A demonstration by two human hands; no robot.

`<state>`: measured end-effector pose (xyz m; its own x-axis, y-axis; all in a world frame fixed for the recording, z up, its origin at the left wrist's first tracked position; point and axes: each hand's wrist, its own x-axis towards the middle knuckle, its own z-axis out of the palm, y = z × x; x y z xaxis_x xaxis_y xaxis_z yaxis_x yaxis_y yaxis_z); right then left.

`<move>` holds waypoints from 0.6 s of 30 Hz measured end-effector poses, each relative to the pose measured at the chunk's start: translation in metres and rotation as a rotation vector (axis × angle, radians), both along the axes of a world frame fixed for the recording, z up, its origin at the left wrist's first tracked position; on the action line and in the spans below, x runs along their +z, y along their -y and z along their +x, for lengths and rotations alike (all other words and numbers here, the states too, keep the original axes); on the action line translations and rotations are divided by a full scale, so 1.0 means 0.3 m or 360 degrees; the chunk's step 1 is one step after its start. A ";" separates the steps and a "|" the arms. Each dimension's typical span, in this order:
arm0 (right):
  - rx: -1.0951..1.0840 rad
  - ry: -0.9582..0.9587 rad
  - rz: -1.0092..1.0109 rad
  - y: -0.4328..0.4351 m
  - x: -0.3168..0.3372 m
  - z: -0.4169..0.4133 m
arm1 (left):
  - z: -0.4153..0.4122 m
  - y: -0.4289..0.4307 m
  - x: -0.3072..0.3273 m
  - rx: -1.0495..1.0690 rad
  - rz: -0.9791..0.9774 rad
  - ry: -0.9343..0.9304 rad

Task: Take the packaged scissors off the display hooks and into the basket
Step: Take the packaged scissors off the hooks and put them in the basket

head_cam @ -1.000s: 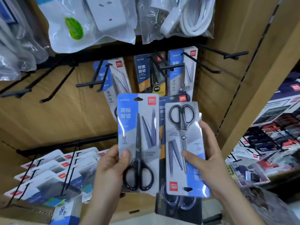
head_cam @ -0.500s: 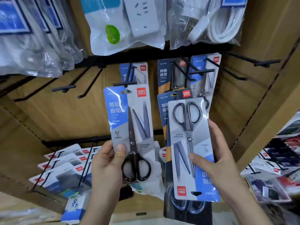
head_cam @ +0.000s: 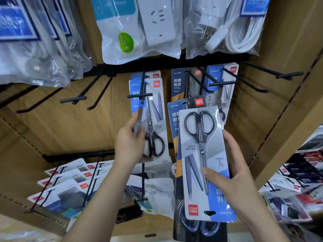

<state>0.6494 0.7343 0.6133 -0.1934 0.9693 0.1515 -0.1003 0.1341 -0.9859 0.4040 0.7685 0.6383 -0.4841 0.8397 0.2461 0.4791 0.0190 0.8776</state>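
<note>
- My right hand (head_cam: 232,180) grips the stacked scissor packs (head_cam: 192,154), thumb pressed across the front, below and right of the T-ended hook (head_cam: 139,95).
- My left hand (head_cam: 129,144) pinches the left edge of a single scissor pack (head_cam: 155,109) behind that hook's crossbar.
- Bare hooks (head_cam: 73,100) jut out left of it.

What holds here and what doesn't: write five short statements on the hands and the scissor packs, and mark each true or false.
1. The right hand holds two packs, a front pack over a dark pack. True.
2. The front pack is held upside down, its red logo at the bottom. True.
3. The left hand is empty. False: it grips a black-handled pack up at a display hook.
4. The far-right hook carries scissors. False: it is bare.
5. A basket shows under the hands. False: none is in view.
</note>
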 end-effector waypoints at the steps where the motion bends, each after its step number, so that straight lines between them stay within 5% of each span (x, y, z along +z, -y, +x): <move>1: 0.0002 -0.0001 -0.0005 0.000 -0.002 0.000 | -0.010 -0.039 0.000 -0.0016 -0.0067 -0.0046; 8: -0.0029 -0.0019 -0.0010 0.003 0.000 -0.003 | -0.054 -0.193 0.012 -0.0077 -0.0262 -0.0091; 11: -0.0027 -0.0076 -0.0081 -0.001 -0.003 -0.002 | -0.007 -0.124 0.048 -0.0070 -0.0395 -0.0356; 15: -0.0091 -0.0124 -0.0139 -0.005 -0.009 -0.010 | 0.171 0.116 0.047 -0.0600 -0.0115 0.0243; 18: -0.0191 -0.0160 -0.0134 -0.011 -0.012 -0.022 | 0.274 0.213 -0.039 -0.0856 -0.0246 0.0271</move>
